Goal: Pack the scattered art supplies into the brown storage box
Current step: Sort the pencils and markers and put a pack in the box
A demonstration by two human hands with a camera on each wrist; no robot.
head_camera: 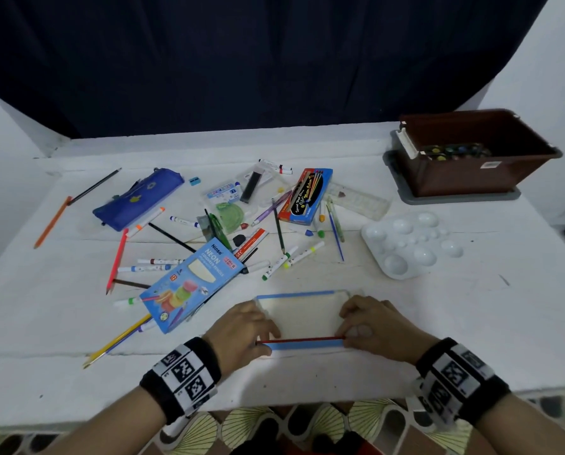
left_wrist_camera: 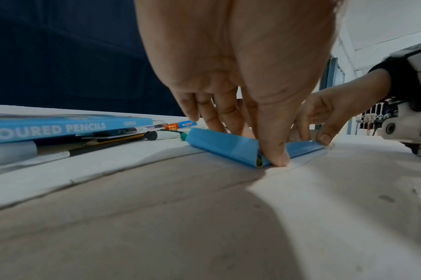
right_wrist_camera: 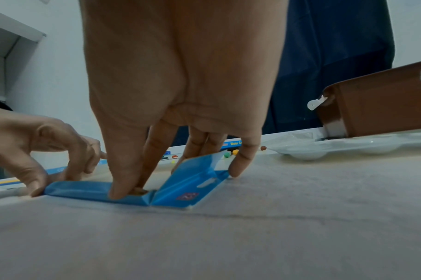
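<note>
Landmark: the open blue pencil tray (head_camera: 302, 315), lying flat on the white worktop (head_camera: 406, 323) at the near edge, right in front of you.

- Your left hand (head_camera: 241, 326): at the tray's left end, fingers curled down onto the cardboard, thumb (left_wrist_camera: 274, 149) pressing the near blue wall; it pinches the tray's corner.
- Your right hand (head_camera: 374, 325): at the tray's right end, fingers curled over the edge, thumb on the near wall beside the raised end flap (right_wrist_camera: 192, 186); it pinches the tray too.
- Red pencil (head_camera: 302, 340): lies along the tray's near wall, spanning from one hand to the other. Whether your fingers hold it, you cannot tell.
- Neon coloured pencils box (head_camera: 192, 284): left of the tray and slightly beyond it, resting on loose pencils.
- Scattered markers (head_camera: 292, 256) and pencils: beyond the tray, towards the middle of the worktop.
- Water colour box (head_camera: 305, 196): further beyond the tray.
- Blue pencil pouch (head_camera: 136, 198): far left beyond the tray.
- White paint palette (head_camera: 409, 244): beyond the tray to the right.
- Brown storage box (head_camera: 475, 152): far right beyond the tray, open, standing on a grey lid (head_camera: 455, 198), with paint pots inside.
</note>
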